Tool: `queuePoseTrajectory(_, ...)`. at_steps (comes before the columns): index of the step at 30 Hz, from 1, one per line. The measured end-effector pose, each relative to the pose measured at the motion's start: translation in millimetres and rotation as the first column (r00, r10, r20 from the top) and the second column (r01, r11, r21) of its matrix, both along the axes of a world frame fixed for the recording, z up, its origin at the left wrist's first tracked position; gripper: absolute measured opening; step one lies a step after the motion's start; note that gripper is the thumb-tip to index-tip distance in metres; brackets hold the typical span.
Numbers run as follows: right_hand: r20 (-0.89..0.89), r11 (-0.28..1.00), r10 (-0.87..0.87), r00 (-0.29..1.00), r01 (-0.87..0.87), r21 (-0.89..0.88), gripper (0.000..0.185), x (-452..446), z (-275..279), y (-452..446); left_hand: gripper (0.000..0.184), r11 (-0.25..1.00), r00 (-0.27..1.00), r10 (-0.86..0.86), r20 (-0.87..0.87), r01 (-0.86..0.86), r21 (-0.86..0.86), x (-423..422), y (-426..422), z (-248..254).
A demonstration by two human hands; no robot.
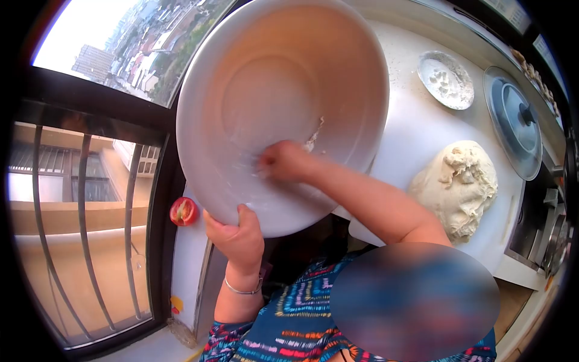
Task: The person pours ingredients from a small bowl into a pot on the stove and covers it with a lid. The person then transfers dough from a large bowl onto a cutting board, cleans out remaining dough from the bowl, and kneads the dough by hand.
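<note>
A large whitish basin (283,78) is tilted up on its side, its inside facing me. My left hand (236,238) grips the lower rim, thumb on the inner wall. Inside the basin, my right hand (284,160) is against the lower wall, its fingers curled and blurred by motion. Whatever those fingers hold, if anything, is hidden. Small dough scraps (313,137) cling to the wall just beyond my right hand. To the right, a big lump of dough (455,190) with a rough, torn top rests on a white board (401,145).
A small plate of flour (446,79) stands on the counter behind the dough. Beside it lies a glass pot lid (512,123) with a dark knob. A cut tomato (184,211) sits on the ledge at left, by the barred window (87,223).
</note>
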State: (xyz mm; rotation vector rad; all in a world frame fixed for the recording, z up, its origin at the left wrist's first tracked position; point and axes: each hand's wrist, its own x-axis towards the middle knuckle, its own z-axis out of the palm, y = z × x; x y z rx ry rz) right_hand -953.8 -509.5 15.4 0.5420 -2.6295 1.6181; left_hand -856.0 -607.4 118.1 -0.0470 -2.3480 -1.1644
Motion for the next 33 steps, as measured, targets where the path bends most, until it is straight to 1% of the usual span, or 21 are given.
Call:
queuePoseTrajectory(1, 0.047, 0.971, 0.122, 0.991, -0.11, -0.211, 0.003, 0, 25, -11, 0.031, 1.0, 1.0, 0.01, -0.011, -0.01, -0.006, -1, 0, 0)
queuePoseTrajectory(2, 0.218, 0.81, 0.179, 0.959, -0.018, -0.587, 0.005, 0, 55, -19, 0.031, 1.0, 1.0, 0.01, -0.011, -0.01, -0.012, -1, 0, 2)
queuePoseTrajectory(3, 0.345, 0.518, 0.302, 0.889, 0.15, -0.842, 0.007, 3, 77, -24, 0.031, 0.999, 1.0, 0.004, 0.009, -0.004, -0.038, -2, -2, 5)
queuePoseTrajectory(4, 0.345, 0.511, 0.309, 0.886, 0.151, -0.846, 0.007, 9, 82, -26, 0.032, 0.998, 1.0, 0.0, 0.029, 0.002, -0.063, -1, -4, 6)
queuePoseTrajectory(6, 0.223, 0.537, 0.028, 0.974, 0.173, -0.825, 0.007, 19, 88, -29, 0.032, 0.996, 1.0, -0.005, -0.011, 0.004, -0.086, -2, -5, 3)
queuePoseTrajectory(7, 0.218, 0.545, 0.022, 0.976, 0.171, -0.821, 0.007, 22, 76, -25, 0.032, 0.995, 0.999, -0.012, -0.053, 0.007, -0.099, -4, -4, 1)
queuePoseTrajectory(9, 0.052, 0.955, 0.039, 0.998, -0.022, -0.297, 0.008, 27, 35, -15, 0.033, 0.999, 1.0, 0.002, -0.017, -0.003, -0.048, -2, -1, 3)
queuePoseTrajectory(10, 0.049, 0.956, 0.042, 0.998, -0.026, -0.292, 0.008, 24, 30, -12, 0.033, 1.0, 1.0, 0.017, 0.019, -0.017, -0.011, -1, -1, 5)
queuePoseTrajectory(12, -0.176, 0.983, -0.147, 0.973, 0.124, -0.134, 0.011, 8, 23, -6, 0.033, 1.0, 1.0, 0.002, 0.017, -0.002, -0.002, -1, -1, 6)
queuePoseTrajectory(13, -0.177, 0.984, -0.143, 0.974, 0.12, -0.132, 0.011, -7, 36, -4, 0.033, 1.0, 1.0, -0.016, 0.023, 0.016, 0.002, 0, -1, 6)
queuePoseTrajectory(15, -0.449, 0.897, -0.36, 0.818, 0.171, -0.409, 0.014, -37, 60, -8, 0.033, 1.0, 0.998, -0.021, 0.054, 0.021, -0.001, 0, -2, 8)
queuePoseTrajectory(19, -0.448, 0.972, -0.202, 0.871, 0.123, -0.2, 0.016, -25, 29, -22, 0.034, 1.0, 0.999, -0.028, 0.019, 0.028, -0.008, -1, -2, 8)
queuePoseTrajectory(21, -0.329, 0.999, 0.037, 0.943, -0.044, -0.015, 0.016, -7, 9, -15, 0.034, 1.0, 1.0, -0.024, 0.012, 0.024, 0.007, 0, -3, 4)
queuePoseTrajectory(22, -0.328, 0.999, 0.039, 0.944, -0.046, -0.014, 0.016, -1, 7, -8, 0.035, 1.0, 1.0, -0.028, 0.009, 0.028, 0.005, 1, -5, 3)
queuePoseTrajectory(24, 0.041, 0.908, 0.263, 0.964, -0.261, 0.328, 0.02, 7, 10, 9, 0.032, 1.0, 1.0, -0.019, -0.012, 0.019, -0.006, 2, -7, 3)
queuePoseTrajectory(25, 0.035, 0.907, 0.256, 0.966, -0.253, 0.337, 0.02, 4, 15, 11, 0.029, 1.0, 0.999, -0.01, -0.037, 0.01, -0.013, 0, -5, 3)
queuePoseTrajectory(27, -0.405, 0.991, -0.047, 0.913, -0.009, -0.134, 0.023, 0, 30, 4, 0.032, 1.0, 1.0, 0.004, -0.008, -0.005, -0.024, -1, -3, 6)
queuePoseTrajectory(28, -0.434, 0.961, -0.089, 0.897, -0.037, -0.273, 0.028, 0, 55, -1, 0.036, 0.999, 0.999, 0.026, 0.027, -0.025, -0.046, 1, -4, 7)
queuePoseTrajectory(29, -0.424, 0.959, -0.091, 0.901, -0.036, -0.283, 0.028, 3, 50, -6, 0.036, 0.998, 0.999, 0.028, 0.037, -0.026, -0.055, 4, -5, 8)
queuePoseTrajectory(31, -0.301, 0.993, 0.047, 0.952, -0.077, -0.089, 0.025, 3, 27, -17, 0.036, 0.994, 0.997, 0.053, 0.062, -0.047, -0.097, 1, -6, 11)
queuePoseTrajectory(33, -0.285, 0.998, 0.026, 0.958, -0.039, -0.04, 0.023, 7, -12, -10, 0.035, 0.997, 0.999, 0.04, 0.026, -0.038, -0.072, 0, -4, 9)
